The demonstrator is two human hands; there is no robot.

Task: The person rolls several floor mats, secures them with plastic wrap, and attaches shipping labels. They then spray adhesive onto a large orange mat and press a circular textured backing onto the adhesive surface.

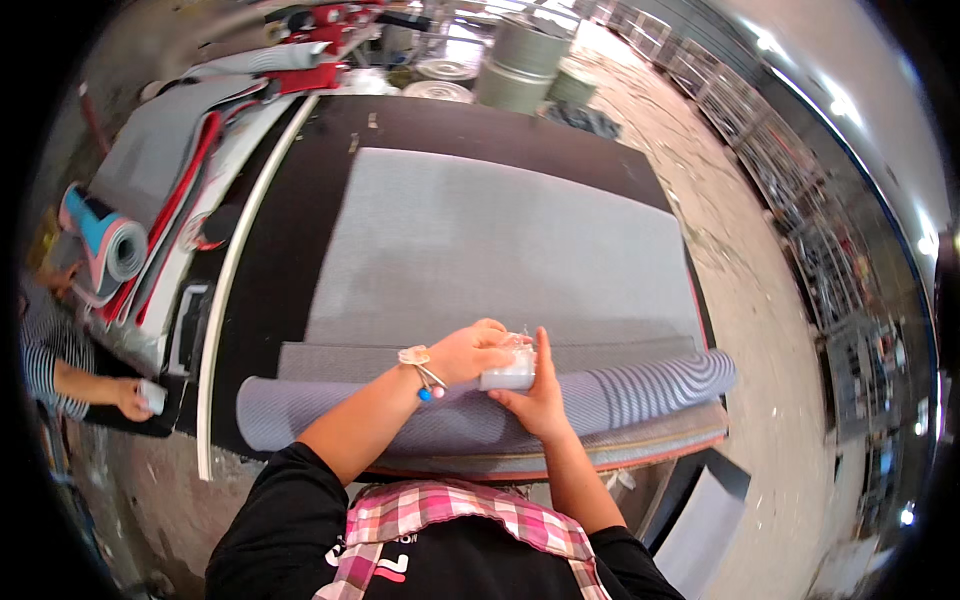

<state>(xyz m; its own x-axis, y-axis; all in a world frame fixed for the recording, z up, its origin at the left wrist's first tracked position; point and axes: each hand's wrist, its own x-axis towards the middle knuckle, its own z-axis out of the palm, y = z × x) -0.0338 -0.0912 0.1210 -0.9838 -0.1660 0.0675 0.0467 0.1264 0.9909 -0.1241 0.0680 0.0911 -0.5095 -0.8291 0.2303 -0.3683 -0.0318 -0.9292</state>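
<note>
Pink-checked cloth apron (430, 505) faced the black worktop's (430, 125) near edge, where left hand (468, 353) and right hand (541, 398) pinched a whitish block (508, 378).

This is a workshop: mat sheets (160, 145) lie left of the tabletop (285, 235), drums (520, 68) beyond its far edge, metal racks (768, 140) rightward.

Both forearms are bare and angle inward toward each other. The left forearm (362, 428) slants up and to the right, its wrist nearly straight, and the left hand (468, 352) shows its back, fingers bent and pointing right. The right forearm (583, 482) rises more steeply, leaning left; the right hand (542, 405) faces its palm leftward, thumb (508, 400) reaching left, a finger (543, 352) extended upward.
</note>
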